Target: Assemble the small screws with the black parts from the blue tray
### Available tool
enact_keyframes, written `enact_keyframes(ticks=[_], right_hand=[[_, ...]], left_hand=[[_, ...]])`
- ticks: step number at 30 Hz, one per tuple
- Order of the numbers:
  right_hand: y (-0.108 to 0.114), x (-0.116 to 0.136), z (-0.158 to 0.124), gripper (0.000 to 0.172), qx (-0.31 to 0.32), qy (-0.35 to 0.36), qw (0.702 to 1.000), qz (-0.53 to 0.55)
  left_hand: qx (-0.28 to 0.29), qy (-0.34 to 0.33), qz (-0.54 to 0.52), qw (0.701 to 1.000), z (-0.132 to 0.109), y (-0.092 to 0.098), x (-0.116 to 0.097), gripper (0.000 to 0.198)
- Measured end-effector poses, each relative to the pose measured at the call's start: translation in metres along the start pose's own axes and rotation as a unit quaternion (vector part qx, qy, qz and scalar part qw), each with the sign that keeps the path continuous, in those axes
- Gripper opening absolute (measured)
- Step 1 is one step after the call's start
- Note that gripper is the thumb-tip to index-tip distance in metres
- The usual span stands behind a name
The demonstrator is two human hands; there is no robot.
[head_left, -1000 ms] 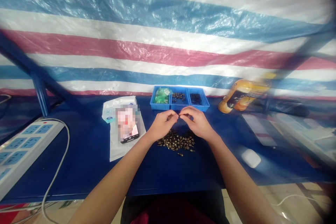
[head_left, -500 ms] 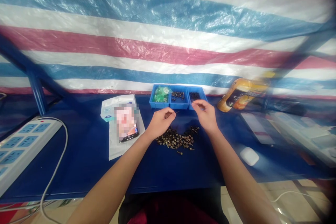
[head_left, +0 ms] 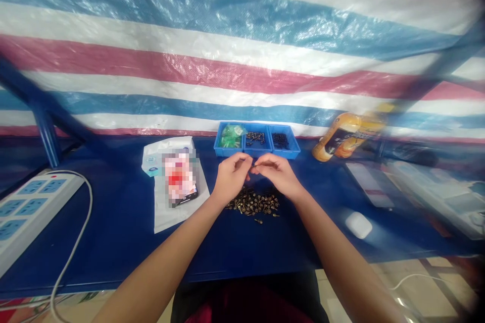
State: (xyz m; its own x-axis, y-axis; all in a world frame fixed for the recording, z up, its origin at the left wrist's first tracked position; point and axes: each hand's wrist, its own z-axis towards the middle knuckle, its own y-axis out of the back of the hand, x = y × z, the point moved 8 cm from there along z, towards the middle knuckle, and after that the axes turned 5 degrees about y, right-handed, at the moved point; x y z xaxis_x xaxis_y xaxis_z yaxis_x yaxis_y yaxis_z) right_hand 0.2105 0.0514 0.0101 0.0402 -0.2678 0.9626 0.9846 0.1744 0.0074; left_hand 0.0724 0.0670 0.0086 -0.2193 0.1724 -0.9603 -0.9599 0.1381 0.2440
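Head view, what are the hands doing?
The left hand (head_left: 232,177) and right hand (head_left: 279,176) are curled shut, fingertips (head_left: 252,163) pinching together; anything held is too small to tell.
Where's the pile of screws (head_left: 253,204)?
On the counter (head_left: 242,257), just below both hands.

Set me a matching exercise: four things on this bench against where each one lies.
Things:
1. Green plastic bags
2. Loose screw pile
3. White computer mouse
4. Power strip

Places:
A. Far left of the blue bench
B. Right of the screw pile
C. In front of the blue tray
D. Left compartment of the blue tray

Pairs: 1-D; 2-C; 3-B; 4-A
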Motion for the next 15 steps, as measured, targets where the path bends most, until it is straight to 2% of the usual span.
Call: enact_keyframes(ticks=[2, 7, 15], right_hand=[[-0.003, -0.001, 0.000, 0.017, 0.001, 0.010, 1.000, -0.009], [0.004, -0.004, 0.001, 0.019, -0.051, 0.035, 0.996, -0.071], [0.002, -0.003, 0.000, 0.021, -0.060, 0.047, 0.992, -0.103]], left_hand=[[0.007, 0.014, -0.005, 1.000, 0.000, -0.001, 0.003, 0.029], [0.004, 0.045, -0.044, 0.998, 0.003, 0.000, 0.012, 0.030], [0.000, 0.072, -0.128, 0.989, 0.008, 0.002, 0.019, 0.025]])
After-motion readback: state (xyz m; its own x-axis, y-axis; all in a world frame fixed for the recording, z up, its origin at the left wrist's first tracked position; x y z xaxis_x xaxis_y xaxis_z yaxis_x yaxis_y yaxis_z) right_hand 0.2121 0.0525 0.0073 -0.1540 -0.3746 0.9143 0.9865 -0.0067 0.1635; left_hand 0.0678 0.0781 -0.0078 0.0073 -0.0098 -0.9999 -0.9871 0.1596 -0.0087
